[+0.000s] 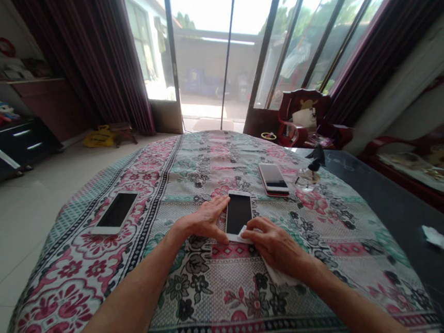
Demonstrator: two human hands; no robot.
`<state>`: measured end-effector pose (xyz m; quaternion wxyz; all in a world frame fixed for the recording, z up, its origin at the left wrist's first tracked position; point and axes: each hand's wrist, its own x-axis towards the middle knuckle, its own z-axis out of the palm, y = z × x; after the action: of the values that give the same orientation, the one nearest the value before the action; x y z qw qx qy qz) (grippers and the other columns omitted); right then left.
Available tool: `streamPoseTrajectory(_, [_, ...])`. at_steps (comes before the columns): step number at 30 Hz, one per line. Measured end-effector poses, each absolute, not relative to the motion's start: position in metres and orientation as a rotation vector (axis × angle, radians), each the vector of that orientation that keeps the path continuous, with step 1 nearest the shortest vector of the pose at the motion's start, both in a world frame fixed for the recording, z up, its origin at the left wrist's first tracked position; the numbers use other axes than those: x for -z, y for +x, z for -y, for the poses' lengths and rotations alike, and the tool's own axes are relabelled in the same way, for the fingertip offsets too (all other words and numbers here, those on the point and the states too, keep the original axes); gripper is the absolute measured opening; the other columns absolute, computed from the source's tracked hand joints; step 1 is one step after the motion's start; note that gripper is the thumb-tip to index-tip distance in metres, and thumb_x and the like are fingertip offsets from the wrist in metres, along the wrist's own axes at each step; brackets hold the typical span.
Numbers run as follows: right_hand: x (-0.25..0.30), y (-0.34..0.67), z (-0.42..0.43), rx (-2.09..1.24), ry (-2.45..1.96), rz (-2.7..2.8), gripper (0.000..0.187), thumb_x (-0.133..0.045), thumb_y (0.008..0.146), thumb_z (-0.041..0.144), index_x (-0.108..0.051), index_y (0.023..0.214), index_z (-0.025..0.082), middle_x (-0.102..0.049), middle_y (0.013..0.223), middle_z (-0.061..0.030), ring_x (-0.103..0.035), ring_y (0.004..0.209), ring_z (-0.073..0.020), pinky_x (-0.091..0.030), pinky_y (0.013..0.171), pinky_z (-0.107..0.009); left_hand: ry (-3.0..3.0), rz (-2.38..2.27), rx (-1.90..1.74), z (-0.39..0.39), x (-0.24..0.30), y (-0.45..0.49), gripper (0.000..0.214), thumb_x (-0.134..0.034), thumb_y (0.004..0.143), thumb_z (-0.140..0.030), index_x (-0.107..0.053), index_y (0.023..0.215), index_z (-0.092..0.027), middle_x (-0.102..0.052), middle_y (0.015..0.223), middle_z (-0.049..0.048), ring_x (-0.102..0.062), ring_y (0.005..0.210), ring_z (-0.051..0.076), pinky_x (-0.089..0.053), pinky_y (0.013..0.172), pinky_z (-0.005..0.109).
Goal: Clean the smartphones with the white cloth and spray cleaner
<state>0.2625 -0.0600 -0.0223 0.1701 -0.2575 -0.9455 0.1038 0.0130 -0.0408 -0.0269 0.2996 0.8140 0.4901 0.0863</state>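
A white smartphone [238,211] with a dark screen lies face up on the patterned tablecloth [226,306] in front of me. My left hand [210,218] rests along its left side, fingers stretched out and thumb at the lower corner. With its fingers closed, my right hand [271,242] presses a white tissue [280,275] on the phone's lower right part. Most of the tissue is under my palm, with an end trailing onto the cloth. Off to the left lies another white phone [116,213]. Stacked white and red phones [273,178] sit to the upper right.
Behind the stack at the right stands a clear spray bottle with a black nozzle [315,161]. A crumpled white tissue [436,237] lies on the dark surface to the right. Beyond the table are a wooden chair [298,110], sliding glass doors and a yellow bag [98,137].
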Motion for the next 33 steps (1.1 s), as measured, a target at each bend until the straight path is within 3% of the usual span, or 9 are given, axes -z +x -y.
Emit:
streamPoseTrajectory(10, [0.015, 0.245, 0.069, -0.211, -0.737, 2.815, 0.027, -0.041, 0.095, 0.016, -0.065, 0.104, 0.022, -0.059, 0.096, -0.0067, -0.051, 0.086, -0.0179, -0.048, 0.075, -0.032, 2.178, -1.327, -0.222, 0.041, 0.027, 0.015, 0.118, -0.073, 0.058, -0.054, -0.011, 0.149, -0.014, -0.004, 0.157, 0.0142, -0.001, 0.145, 0.032, -0.009, 0.117, 0.046])
streamPoseTrajectory(33, [0.013, 0.239, 0.068, -0.287, -0.735, 2.838, 0.027, -0.041, 0.095, 0.016, -0.065, 0.105, 0.023, -0.059, 0.098, -0.0058, -0.05, 0.088, -0.016, -0.046, 0.077, -0.029, 2.186, -1.341, -0.132, 0.041, 0.024, 0.017, 0.118, -0.072, 0.058, -0.052, -0.006, 0.15, -0.016, -0.001, 0.158, 0.014, 0.002, 0.145, 0.031, -0.008, 0.117, 0.046])
